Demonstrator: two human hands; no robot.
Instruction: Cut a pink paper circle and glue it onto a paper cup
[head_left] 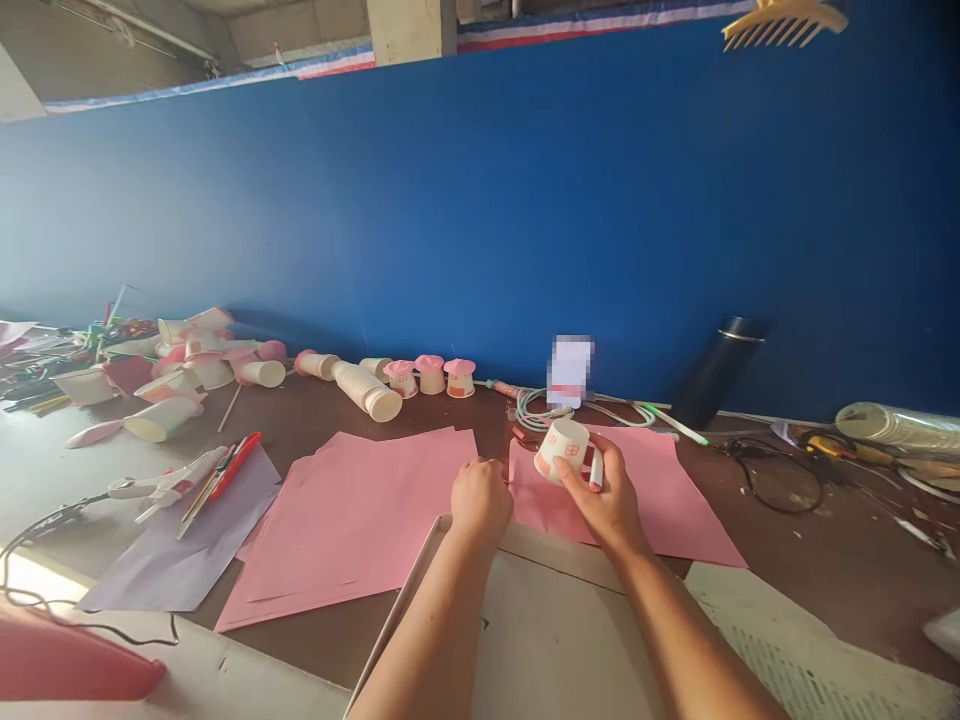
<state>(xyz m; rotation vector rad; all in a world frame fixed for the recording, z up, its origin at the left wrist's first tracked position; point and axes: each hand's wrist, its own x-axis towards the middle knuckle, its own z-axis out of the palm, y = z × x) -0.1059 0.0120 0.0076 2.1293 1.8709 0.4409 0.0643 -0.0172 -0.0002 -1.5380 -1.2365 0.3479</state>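
My right hand [611,495] grips an upturned white paper cup [564,445] with red windows and a door drawn on it. A white marker pen [596,468] with a red end is tucked in the same hand. To the left, my left hand [481,498] is curled closed over the edge of the pink paper; whatever its fingers may hold is hidden. Pink sheets [360,520] lie on the left and another pink sheet [660,490] lies under and behind my right hand. Behind them stand several small cup houses [460,380] with pink paper roofs.
A stack of paper cups [367,390] lies near the blue wall. Further left are a glue gun [169,485], a red cutter knife [232,465] and a heap of cups [187,365]. A dark bottle [716,375] leans right. Below my arms sits a pale box [555,620].
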